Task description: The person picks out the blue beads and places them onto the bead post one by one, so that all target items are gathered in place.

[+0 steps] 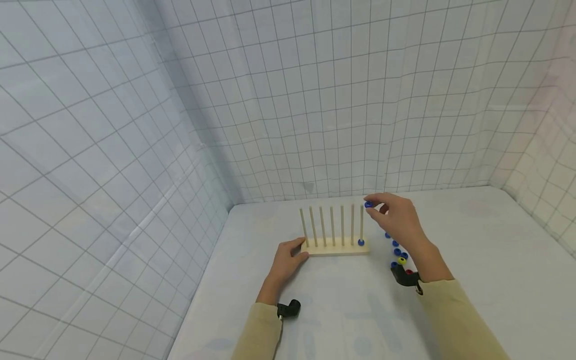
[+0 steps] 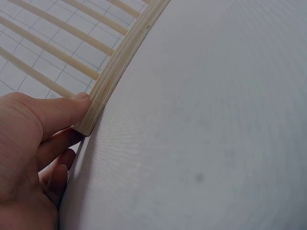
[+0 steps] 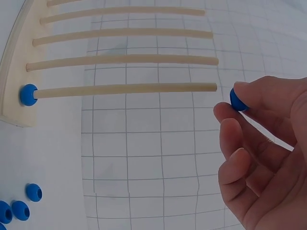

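Note:
A pale wooden base (image 1: 335, 252) with several upright wooden pegs (image 1: 332, 226) stands on the white table. My left hand (image 1: 285, 261) grips its left end, thumb on the front and fingers behind, as the left wrist view also shows. Between thumb and index finger my right hand (image 1: 398, 218) pinches a blue bead (image 3: 238, 100). That bead is close to the top of the rightmost peg (image 3: 129, 89), slightly apart from it in the right wrist view. Another blue bead (image 3: 29, 95) sits at the foot of this same peg.
Right of the base lie several loose blue beads (image 1: 395, 243), a yellow bead (image 1: 402, 260) and a red bead (image 1: 409, 272), partly under the right wrist. Grid-patterned white sheets (image 1: 310, 100) hang behind and beside the table (image 1: 342, 300).

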### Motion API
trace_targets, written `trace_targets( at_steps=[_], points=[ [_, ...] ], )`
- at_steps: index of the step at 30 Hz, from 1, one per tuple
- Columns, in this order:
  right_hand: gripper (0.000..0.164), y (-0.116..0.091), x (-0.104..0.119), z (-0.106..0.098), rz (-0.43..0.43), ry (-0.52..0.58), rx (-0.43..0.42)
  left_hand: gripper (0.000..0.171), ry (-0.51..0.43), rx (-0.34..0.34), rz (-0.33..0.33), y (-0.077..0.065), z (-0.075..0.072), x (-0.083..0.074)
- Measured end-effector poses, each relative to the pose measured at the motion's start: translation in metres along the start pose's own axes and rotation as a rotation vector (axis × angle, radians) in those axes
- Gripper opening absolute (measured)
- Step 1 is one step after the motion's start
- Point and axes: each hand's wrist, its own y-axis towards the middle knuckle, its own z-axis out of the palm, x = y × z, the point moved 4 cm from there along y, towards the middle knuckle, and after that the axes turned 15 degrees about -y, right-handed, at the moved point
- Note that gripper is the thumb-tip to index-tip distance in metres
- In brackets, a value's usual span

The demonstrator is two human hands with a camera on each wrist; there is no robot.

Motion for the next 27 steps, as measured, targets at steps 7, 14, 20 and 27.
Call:
trace_targets(
  at_steps=[7, 14, 20, 27],
  points=[
    [0.028, 0.003, 0.004, 0.005, 0.002, 0.019, -0.019, 0.049, 0.003, -0.003, -0.002, -0.001, -0.001, 0.0],
    [0.03, 0.004, 0.004, 0.011, 0.024, 0.021, -0.011, 0.049, 0.006, -0.005, 0.004, -0.001, -0.001, 0.0],
    [0.031, 0.006, 0.004, 0.015, 0.035, 0.019, -0.005, 0.049, 0.003, -0.013, -0.012, -0.002, 0.0, 0.001],
    [0.03, 0.007, 0.005, 0.018, 0.029, 0.033, -0.012, 0.049, 0.003, -0.019, -0.028, -0.002, -0.001, 0.002]
  ],
)
